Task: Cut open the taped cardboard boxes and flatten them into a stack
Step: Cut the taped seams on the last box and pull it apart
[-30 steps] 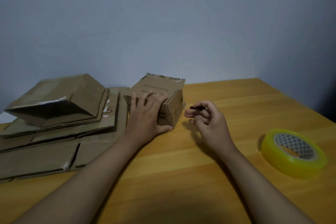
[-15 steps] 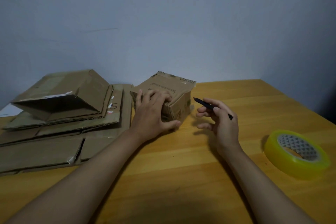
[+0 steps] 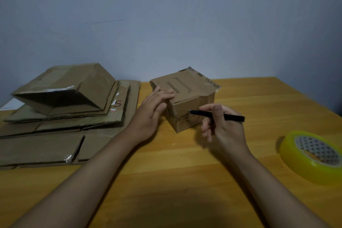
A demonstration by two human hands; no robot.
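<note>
While the small cardboard box (image 3: 187,98) sits upright near the middle of the wooden counter (image 3: 185,172), the left hand (image 3: 151,114) lies against the box's left side, fingers straight and reaching onto its top edge. The right hand (image 3: 224,126), just right of the box, pinches a slim black cutter (image 3: 216,115) between thumb and fingers, its tip touching the box's front face beside the dark printed lettering. Left of the box, just beside it, lies the stack of flattened cardboard (image 3: 61,126), with one half-collapsed box (image 3: 64,92) on top. Well right of the box rests a yellow tape roll (image 3: 312,155).
</note>
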